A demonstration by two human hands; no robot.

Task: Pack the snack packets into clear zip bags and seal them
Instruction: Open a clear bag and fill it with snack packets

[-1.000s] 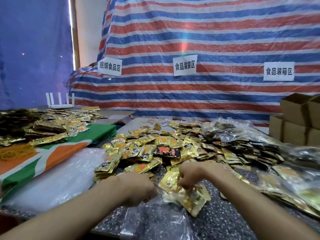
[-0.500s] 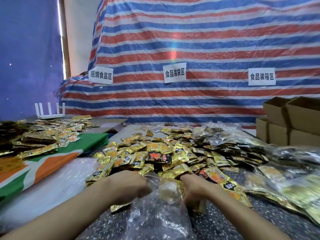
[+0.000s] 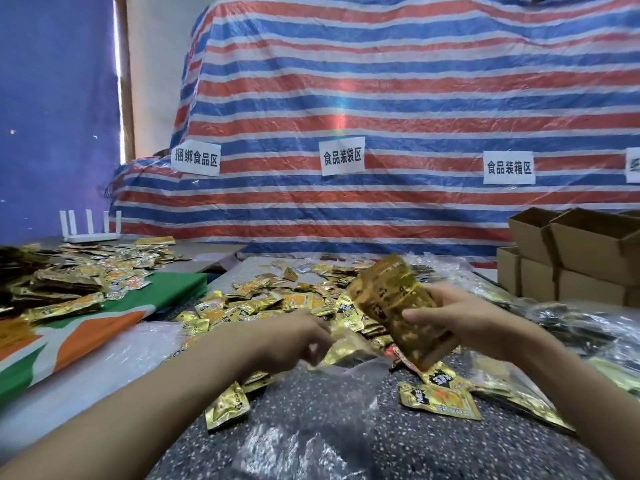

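Filling step. Right hand (image 3: 460,320) grips a stack of gold snack packets (image 3: 394,299), raised mid-frame. Left hand (image 3: 294,341) pinches the clear zip bag (image 3: 322,403) mouth, lower centre on the counter (image 3: 467,448). Next, likely: slide the stack in and seal.

Glossy gold foil packets (image 3: 301,301), a clear crinkly plastic bag (image 3: 311,427), speckled tabletop (image 3: 450,452), matt cardboard boxes (image 3: 588,244).

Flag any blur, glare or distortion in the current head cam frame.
Head view: motion blur smears the packet bundle in the right hand and softens the left hand, while the wall signs read sharp. Head view: a faint rainbow flare streak runs down the striped tarp, the clear zip bag shows speckled glare, the window strip is blown out, and verticals lean near the edges, likely from the wide-angle lens.
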